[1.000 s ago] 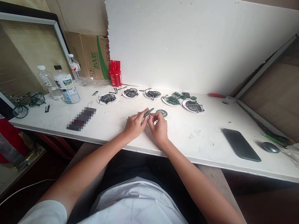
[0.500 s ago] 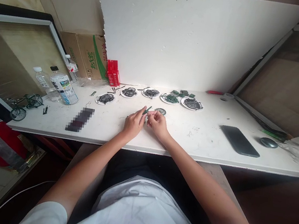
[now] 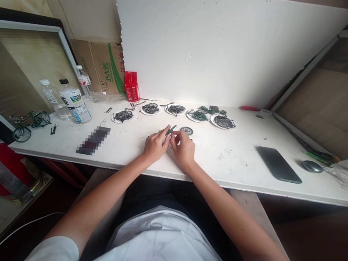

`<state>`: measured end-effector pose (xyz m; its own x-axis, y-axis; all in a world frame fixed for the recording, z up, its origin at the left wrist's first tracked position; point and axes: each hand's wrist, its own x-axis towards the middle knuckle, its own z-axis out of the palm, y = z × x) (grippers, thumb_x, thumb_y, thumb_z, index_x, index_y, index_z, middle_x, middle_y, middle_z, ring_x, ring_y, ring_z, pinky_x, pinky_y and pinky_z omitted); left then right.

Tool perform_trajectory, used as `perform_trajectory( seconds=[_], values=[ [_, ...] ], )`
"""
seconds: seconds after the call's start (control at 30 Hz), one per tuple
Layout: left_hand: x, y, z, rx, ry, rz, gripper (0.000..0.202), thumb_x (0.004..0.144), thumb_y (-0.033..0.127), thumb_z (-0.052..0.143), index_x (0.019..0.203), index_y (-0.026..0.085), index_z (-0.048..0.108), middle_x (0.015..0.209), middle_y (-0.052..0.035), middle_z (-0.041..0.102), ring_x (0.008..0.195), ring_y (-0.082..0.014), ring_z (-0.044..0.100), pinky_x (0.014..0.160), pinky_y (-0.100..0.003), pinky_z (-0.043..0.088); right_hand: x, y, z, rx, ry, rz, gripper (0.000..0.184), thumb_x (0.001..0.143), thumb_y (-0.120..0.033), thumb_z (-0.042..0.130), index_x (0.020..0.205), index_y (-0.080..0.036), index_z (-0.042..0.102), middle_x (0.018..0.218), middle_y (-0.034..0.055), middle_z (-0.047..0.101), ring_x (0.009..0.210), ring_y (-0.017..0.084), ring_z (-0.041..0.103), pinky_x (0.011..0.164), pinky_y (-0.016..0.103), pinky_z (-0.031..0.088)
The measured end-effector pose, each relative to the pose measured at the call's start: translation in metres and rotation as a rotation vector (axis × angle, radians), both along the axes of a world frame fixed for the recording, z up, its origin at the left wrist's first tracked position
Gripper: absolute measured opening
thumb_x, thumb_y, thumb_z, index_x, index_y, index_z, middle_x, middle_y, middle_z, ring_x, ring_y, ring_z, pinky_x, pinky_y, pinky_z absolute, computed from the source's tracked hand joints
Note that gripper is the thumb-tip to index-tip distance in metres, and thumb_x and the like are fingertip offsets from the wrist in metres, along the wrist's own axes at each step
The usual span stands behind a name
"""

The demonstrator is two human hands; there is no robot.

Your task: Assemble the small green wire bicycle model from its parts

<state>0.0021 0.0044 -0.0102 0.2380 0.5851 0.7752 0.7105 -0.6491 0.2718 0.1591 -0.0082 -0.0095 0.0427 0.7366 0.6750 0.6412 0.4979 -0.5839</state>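
My left hand (image 3: 155, 145) is closed on a small dark green part (image 3: 171, 129), which pokes out past the fingertips; it looks like a piece of a model bicycle. My right hand (image 3: 184, 149) meets it from the right, thumb and fingers pinched at the part's near end. Whatever lies within that pinch is too small to make out. Just beyond the right fingers a spoked model wheel (image 3: 187, 131) lies flat on the white table (image 3: 223, 156). Behind it, a white plate of green frame parts (image 3: 198, 115) stands beside a plate of dark wheels (image 3: 224, 121).
More plates of dark parts (image 3: 123, 115) line the back left. An assembled model bicycle (image 3: 32, 122) stands at the left edge, near several plastic bottles (image 3: 75, 103). A red box (image 3: 132, 86) leans by a white foam board (image 3: 224, 50). At right lie a phone (image 3: 278, 164) and a mouse (image 3: 312, 166).
My right hand has turned slightly, its fingers drawn closer around the near end of the green part. The left hand stays almost still, and the camera view has shifted a little.
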Motion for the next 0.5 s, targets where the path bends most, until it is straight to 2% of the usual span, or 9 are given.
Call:
perform_trajectory(
  seconds=[0.23, 0.5],
  values=[
    [0.0, 0.0011, -0.0015, 0.006, 0.029, 0.025, 0.046, 0.112, 0.033, 0.045, 0.15, 0.014, 0.062, 0.129, -0.0163, 0.079, 0.106, -0.0261, 0.081, 0.096, -0.038, 0.064, 0.0006, 0.0002, -0.0006, -0.053, 0.015, 0.029, 0.024, 0.106, -0.043, 0.057, 0.103, -0.021, 0.066, 0.091, 0.0067, 0.074, 0.073, 0.02, 0.066, 0.065, 0.03, 0.04],
    [-0.0005, 0.0027, -0.0025, -0.009, 0.043, 0.033, 0.045, 0.112, 0.032, 0.045, 0.15, 0.013, 0.063, 0.129, -0.0175, 0.079, 0.108, -0.0269, 0.081, 0.098, -0.039, 0.064, 0.0037, 0.0052, 0.0016, -0.102, 0.221, 0.214, 0.021, 0.1, -0.043, 0.06, 0.097, -0.022, 0.062, 0.084, 0.0047, 0.069, 0.075, 0.021, 0.063, 0.071, 0.033, 0.046]
  ],
)
